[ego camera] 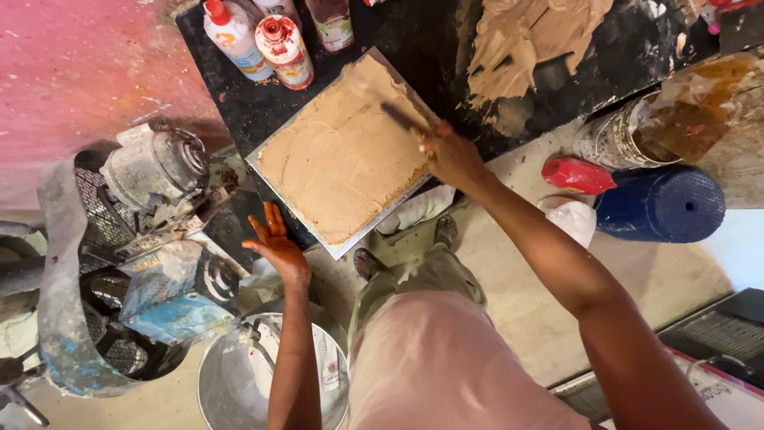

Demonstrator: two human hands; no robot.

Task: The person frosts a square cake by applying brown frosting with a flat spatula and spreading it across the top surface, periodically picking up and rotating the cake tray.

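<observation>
A flat rectangular board [342, 155], coated all over with tan paste, lies tilted like a diamond on the black worktop [430, 48], its lower corner jutting past the worktop's near edge over the floor. The right hand [452, 158] is at the board's 3 o'clock edge, fingers closed round the handle of a dark spreading tool [402, 118] whose blade lies on the paste and points toward 10 o'clock. The left hand [277, 243] hovers just off the board's 7 o'clock edge, not touching it, fingers spread wide and stained red, holding nothing.

At the board's 11 o'clock, just beyond its top-left edge, stand squeeze bottles [263, 40] with red caps, close enough to crowd that side. At 2 o'clock a smear of the same tan paste [525, 36] covers the worktop, well apart from the board, with bare black surface between. At 3 o'clock, past the right wrist, are a paint-caked tin [617, 139], a red cap-like piece [577, 175] and a blue cylinder [660, 205] lying on its side.

At 8 o'clock a paint-spattered machine [135, 255] fills the floor beside the left arm. At 6 o'clock sits a white bucket [231, 382], partly hidden by the left forearm. Open pale floor remains at 4 o'clock.
</observation>
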